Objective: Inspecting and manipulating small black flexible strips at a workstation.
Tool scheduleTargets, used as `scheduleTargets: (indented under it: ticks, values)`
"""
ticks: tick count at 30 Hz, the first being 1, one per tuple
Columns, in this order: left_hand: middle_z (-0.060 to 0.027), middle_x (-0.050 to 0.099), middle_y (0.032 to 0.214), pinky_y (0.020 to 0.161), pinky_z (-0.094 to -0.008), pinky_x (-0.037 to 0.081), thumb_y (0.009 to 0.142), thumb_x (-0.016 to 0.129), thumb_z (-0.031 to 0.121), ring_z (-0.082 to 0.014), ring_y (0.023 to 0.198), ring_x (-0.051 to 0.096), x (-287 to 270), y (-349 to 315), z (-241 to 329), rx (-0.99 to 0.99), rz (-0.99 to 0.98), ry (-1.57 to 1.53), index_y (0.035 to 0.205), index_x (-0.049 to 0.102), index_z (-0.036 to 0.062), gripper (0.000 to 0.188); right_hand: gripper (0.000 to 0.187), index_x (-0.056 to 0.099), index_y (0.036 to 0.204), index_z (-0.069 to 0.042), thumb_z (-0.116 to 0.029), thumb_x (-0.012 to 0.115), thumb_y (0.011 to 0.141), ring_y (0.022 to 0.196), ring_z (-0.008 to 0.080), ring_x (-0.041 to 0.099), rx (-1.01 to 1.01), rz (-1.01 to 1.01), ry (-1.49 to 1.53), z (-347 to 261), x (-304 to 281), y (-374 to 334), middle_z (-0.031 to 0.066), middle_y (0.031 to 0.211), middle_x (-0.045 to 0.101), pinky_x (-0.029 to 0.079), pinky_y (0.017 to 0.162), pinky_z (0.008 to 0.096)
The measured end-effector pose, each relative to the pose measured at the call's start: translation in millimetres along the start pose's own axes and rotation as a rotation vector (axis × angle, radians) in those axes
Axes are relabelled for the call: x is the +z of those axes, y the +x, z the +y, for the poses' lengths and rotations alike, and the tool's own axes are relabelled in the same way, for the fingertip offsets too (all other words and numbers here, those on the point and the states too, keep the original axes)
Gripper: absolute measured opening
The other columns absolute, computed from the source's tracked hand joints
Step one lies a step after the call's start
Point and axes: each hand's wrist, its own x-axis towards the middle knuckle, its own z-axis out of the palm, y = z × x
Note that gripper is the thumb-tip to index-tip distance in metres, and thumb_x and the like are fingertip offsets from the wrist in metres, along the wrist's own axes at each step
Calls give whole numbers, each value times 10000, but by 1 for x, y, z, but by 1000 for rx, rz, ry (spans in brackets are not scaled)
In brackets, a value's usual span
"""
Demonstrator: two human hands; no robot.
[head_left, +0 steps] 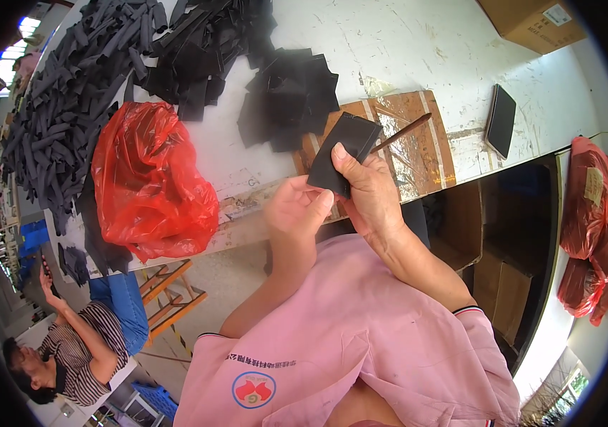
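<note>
A flat black fabric piece (346, 142) with a stitched-looking edge is held up in front of me at the table's near edge. My right hand (373, 191) grips it, thumb on its upper face. At its lower corner, my left hand (298, 212) pinches the edge between thumb and fingers. A thin dark brown stick (405, 132) sticks out to the right from beside my right hand; its other end is hidden behind the piece and fingers. Below the piece lies a taped brown cardboard sheet (428, 153). Just beyond it is a pile of similar black pieces (289, 96).
At the left, a red plastic bag (151, 185) stands beside a heap of dark grey rolled strips (62, 107). A phone-like black slab (501, 121) and a cardboard box (531, 25) sit at the right. Red bags (588, 213) hang beyond. Another person (80, 341) sits lower left.
</note>
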Motion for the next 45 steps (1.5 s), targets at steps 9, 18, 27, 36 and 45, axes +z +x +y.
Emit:
scheduleTargets:
  ticks: [9,18,27,36,45]
  values:
    - [-34,546,778,589,-168,373,770,565,-10,-55,680,480,6,2,-2,-26,42,-2,910,519,-38,150,287,537,658,-43,-270,562,831,410,53,410,-27,33,18,12,-10,8,2,534,488,314,350,190]
    - [-74,586,697,575,-207,428,771,546,-6,-106,586,539,5,8,-2,-11,128,94,873,539,-42,108,263,547,711,-49,-281,559,834,496,53,458,-26,8,34,9,-8,3,13,609,527,369,425,186]
    - [-24,560,667,523,-166,396,787,586,25,-44,559,485,-5,11,-2,231,160,429,808,552,-27,66,408,557,784,1,-407,565,777,514,235,513,-388,57,-1575,-13,-41,-19,97,608,517,413,478,316]
    - [-47,574,689,505,-170,425,741,547,-94,-56,559,526,-5,4,-16,611,170,947,820,553,-31,101,81,554,732,-3,-18,601,668,620,226,525,-896,-162,-1116,-2,-24,-14,94,652,482,438,520,314]
    - [-77,542,762,368,-164,233,713,478,-78,-14,418,321,-5,13,13,-291,-218,-374,905,475,-9,205,75,601,744,2,-40,618,684,580,155,534,-486,-73,-719,11,-42,-9,61,696,559,428,517,269]
